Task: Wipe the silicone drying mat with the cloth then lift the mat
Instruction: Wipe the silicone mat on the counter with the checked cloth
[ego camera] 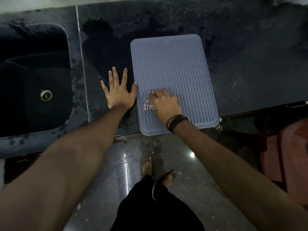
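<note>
1. The mat (175, 77) lies flat on the dark surface (250, 72), right of the sink (33, 77). Its near edge sits at the surface's front edge, and the near right corner seems to poke slightly past it.

2. The right hand (164, 104) is down on the near left part of the mat, fingers curled over a small folded cloth (148, 105) with reddish stripes. The hand is blurred, so I can't tell exactly how the fingers lie.

3. The left hand (119, 92) rests flat on the surface just beside the mat's left edge, fingers spread and holding nothing. The thumb touches or nearly touches that edge.

4. The surface looks wet in patches to the left of and beyond the mat.

5. My guess is the mat is light, soft and floppy. Its wavy ridges probably drag on the cloth. On a damp surface it may cling or slide, so a steadying hand makes sense.

6. For lifting, the raised rim at a near corner looks the easiest place to pinch. Taken by one corner it will likely sag and fold, so two corners would be better.

7. The far half of the mat is bare and well apart from the cloth.
</note>
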`<action>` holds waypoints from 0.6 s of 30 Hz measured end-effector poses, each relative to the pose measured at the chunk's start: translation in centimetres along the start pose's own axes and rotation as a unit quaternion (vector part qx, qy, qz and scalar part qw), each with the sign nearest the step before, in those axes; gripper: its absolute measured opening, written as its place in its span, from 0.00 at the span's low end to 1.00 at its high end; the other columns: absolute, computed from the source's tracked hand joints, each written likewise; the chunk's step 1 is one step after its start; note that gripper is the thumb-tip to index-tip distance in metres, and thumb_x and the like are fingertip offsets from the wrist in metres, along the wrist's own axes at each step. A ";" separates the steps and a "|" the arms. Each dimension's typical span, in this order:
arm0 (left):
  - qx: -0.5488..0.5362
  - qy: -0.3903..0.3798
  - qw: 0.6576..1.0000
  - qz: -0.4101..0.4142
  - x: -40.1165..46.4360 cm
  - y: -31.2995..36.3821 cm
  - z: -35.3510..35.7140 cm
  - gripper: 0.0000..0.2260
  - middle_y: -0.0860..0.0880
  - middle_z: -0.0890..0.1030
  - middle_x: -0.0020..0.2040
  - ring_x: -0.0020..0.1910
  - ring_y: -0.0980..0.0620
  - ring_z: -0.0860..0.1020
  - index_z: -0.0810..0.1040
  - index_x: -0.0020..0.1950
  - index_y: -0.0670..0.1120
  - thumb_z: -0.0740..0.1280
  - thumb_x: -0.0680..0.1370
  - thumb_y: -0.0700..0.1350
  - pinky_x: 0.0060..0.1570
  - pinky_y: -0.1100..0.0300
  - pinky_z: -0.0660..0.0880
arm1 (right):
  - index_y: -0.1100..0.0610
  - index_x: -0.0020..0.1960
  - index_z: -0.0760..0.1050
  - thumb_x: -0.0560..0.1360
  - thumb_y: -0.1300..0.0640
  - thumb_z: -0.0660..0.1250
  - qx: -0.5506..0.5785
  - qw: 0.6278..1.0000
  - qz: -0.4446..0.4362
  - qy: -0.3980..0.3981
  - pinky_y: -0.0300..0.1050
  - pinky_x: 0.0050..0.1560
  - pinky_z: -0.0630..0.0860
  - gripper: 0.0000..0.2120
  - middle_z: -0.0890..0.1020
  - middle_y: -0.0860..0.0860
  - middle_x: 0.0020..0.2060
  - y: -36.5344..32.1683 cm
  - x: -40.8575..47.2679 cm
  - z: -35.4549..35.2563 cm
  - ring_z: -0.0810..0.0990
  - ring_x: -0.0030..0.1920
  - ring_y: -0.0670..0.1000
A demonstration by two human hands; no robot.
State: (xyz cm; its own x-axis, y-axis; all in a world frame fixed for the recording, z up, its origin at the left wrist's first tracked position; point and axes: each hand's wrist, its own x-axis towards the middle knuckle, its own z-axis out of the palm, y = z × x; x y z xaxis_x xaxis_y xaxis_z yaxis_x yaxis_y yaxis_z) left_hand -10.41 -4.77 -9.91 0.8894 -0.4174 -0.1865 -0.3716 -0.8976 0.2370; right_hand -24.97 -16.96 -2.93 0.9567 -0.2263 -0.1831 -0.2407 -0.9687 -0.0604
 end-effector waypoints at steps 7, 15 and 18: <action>-0.001 0.001 1.000 -0.005 0.0 0.0 0.1 0.33 0.47 0.41 0.85 0.83 0.47 0.40 0.47 0.85 0.57 0.47 0.82 0.68 0.78 0.36 0.37 | 0.55 0.61 0.77 0.62 0.62 0.74 0.015 0.999 -0.045 0.010 0.50 0.41 0.79 0.27 0.78 0.53 0.58 -0.2 -8.5 1.4 0.77 0.56 0.56; -0.001 0.008 1.000 -0.005 0.0 0.0 0.2 0.33 0.47 0.43 0.85 0.83 0.47 0.41 0.47 0.85 0.58 0.47 0.82 0.68 0.78 0.37 0.37 | 0.53 0.64 0.73 0.71 0.63 0.68 0.060 0.996 -0.028 0.063 0.52 0.46 0.78 0.22 0.77 0.52 0.59 1.1 -0.9 -4.5 0.71 0.62 0.55; 0.010 0.013 1.000 -0.007 0.0 0.0 0.2 0.33 0.47 0.43 0.85 0.83 0.46 0.42 0.47 0.85 0.58 0.45 0.81 0.68 0.78 0.37 0.39 | 0.52 0.66 0.72 0.71 0.63 0.67 0.044 0.999 -0.013 0.021 0.52 0.48 0.74 0.23 0.76 0.52 0.60 1.4 4.8 -4.1 0.69 0.63 0.55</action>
State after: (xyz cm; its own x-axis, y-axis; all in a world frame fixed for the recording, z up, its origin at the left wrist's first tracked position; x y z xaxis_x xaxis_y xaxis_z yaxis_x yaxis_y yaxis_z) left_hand -10.46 -4.76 -10.07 0.9007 -0.4019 -0.1646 -0.3649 -0.9058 0.2151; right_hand -20.01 -19.83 0.13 0.9683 -0.2073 -0.1394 -0.2276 -0.9620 -0.1505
